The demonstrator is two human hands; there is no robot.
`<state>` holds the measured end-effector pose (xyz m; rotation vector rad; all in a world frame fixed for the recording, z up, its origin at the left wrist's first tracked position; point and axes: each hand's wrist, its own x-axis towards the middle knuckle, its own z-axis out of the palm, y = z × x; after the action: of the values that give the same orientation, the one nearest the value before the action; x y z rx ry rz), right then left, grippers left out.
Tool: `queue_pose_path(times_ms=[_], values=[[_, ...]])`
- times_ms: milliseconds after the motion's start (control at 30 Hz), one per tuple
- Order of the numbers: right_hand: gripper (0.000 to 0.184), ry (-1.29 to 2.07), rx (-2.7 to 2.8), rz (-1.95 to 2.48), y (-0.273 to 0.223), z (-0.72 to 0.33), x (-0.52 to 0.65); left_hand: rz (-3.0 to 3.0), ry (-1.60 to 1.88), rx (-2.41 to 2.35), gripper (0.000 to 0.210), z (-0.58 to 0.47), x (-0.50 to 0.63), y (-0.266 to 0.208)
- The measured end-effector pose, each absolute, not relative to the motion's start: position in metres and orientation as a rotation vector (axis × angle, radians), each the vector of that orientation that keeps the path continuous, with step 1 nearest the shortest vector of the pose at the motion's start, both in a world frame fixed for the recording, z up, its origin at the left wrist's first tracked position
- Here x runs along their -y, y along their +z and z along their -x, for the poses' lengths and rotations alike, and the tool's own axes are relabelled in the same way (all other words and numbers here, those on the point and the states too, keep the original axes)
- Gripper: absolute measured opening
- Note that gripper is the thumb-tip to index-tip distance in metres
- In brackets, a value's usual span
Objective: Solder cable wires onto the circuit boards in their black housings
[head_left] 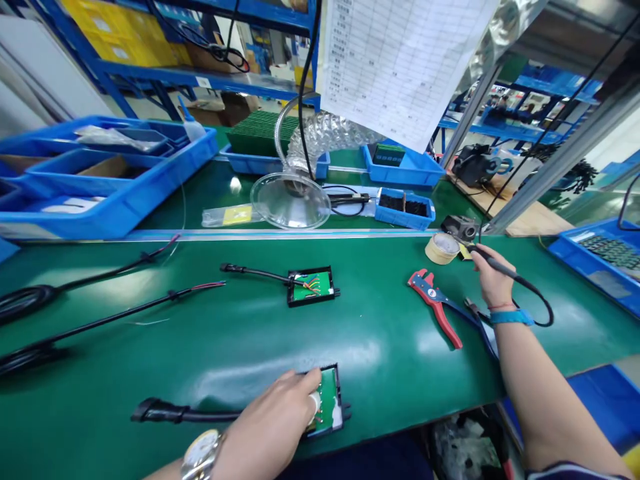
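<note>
My left hand, with a watch on its wrist, is closed over the left part of a black case with a green circuit board at the front of the bench. From under this hand a thick black cable runs left. My right hand grips a soldering iron by its handle, its front end pointing at a round tin and a dark stand. Further back lies a second cased circuit board, with coloured wires on it. Red-handled wire strippers rest left of my right hand.
A clear fume hood on a silver duct stands at mid-bench. Black cables lie at left, below a blue divided bin. A small blue tray holds black parts. A printed sheet hangs above. Another blue bin is at right.
</note>
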<state>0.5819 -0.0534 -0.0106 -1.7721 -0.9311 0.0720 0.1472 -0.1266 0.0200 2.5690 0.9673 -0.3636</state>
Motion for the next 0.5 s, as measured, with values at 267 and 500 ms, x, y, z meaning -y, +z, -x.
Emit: queue_pose_path(times_ms=[267, 500], values=[[0.021, 0.233, 0.546, 1.615, -0.01, -0.635, 0.007, -2.597, -0.252, -0.936, 0.029, -0.136, 0.128, -0.017], [0.025, 0.463, 0.636, 1.624, -0.01, -0.64, -0.026, -2.627, -0.379, -0.952, 0.028, -0.136, 0.128, -0.04]])
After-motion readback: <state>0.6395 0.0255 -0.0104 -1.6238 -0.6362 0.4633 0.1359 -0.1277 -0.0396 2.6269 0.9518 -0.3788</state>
